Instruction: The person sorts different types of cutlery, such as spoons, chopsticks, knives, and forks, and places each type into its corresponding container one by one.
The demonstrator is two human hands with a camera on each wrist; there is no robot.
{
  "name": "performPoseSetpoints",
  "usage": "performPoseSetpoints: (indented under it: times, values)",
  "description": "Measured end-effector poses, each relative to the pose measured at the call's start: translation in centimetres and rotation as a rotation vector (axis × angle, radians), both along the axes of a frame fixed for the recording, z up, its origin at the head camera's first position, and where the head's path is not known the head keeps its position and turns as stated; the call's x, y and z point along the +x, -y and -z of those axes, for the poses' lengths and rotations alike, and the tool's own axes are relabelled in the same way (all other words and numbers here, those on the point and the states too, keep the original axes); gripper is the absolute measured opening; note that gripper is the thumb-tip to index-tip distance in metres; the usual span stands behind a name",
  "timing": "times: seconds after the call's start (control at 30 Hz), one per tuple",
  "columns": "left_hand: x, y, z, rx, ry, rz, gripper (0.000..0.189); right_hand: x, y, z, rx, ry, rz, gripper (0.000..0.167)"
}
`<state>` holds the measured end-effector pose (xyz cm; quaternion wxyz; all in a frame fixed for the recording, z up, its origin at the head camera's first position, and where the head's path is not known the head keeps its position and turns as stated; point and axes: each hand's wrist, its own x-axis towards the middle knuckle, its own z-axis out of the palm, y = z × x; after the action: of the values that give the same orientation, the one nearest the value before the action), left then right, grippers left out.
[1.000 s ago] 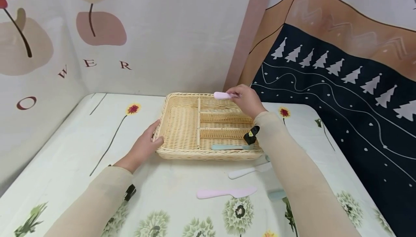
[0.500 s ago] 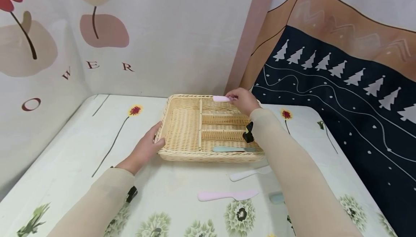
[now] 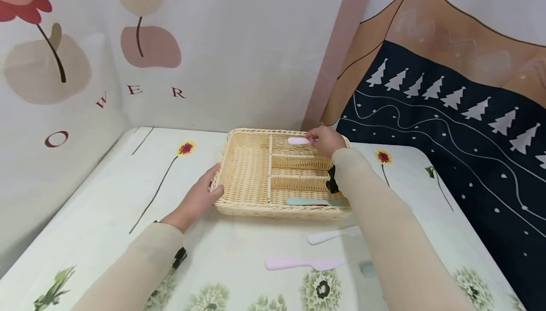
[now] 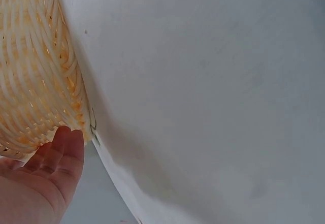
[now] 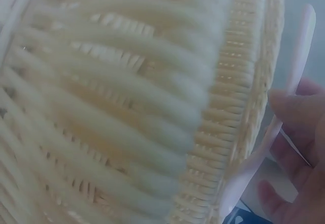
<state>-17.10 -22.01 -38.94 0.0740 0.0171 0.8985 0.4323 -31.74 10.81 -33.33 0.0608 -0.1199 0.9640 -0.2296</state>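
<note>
A wicker cutlery basket (image 3: 247, 173) has one wide compartment on the left and three rows on the right. My left hand (image 3: 198, 202) grips its left rim, thumb on the inner side and fingers against the outer wall. At the back right, my right hand (image 3: 326, 141) pinches a pink piece of cutlery (image 3: 298, 141) over the rear row. Its slim handle and wider end show in the right wrist view, but its kind is unclear. In the front row lies a teal utensil (image 3: 311, 202), its far end close to the right sleeve.
In front of the basket, a pink knife (image 3: 286, 264) and a white utensil (image 3: 322, 237) lie on the flowered tablecloth (image 3: 239, 249). The right sleeve partly covers a teal piece (image 3: 367, 268). A hanging cloth (image 3: 230, 64) stands close behind the basket.
My right hand has lowered the pink piece of cutlery from above the back rim towards the rear row. My left hand keeps its grip on the basket. The head view has shifted slightly.
</note>
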Motion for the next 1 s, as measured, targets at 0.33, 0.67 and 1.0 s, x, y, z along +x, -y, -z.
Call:
performPoseSetpoints:
  times: [0.33,0.67,1.0]
  values:
    - [0.2,-0.5,0.2,0.005,0.020,-0.002,0.071,-0.8,-0.6,1.8,0.080,0.031,-0.016,0.027]
    - [0.4,-0.5,-0.2,0.009,0.030,-0.009,0.070,-1.3,-0.6,2.6,0.111,0.059,-0.088,0.024]
    - [0.5,-0.2,-0.4,0.010,0.031,-0.018,0.071,-1.4,-0.2,2.4,0.115,0.078,-0.098,0.026]
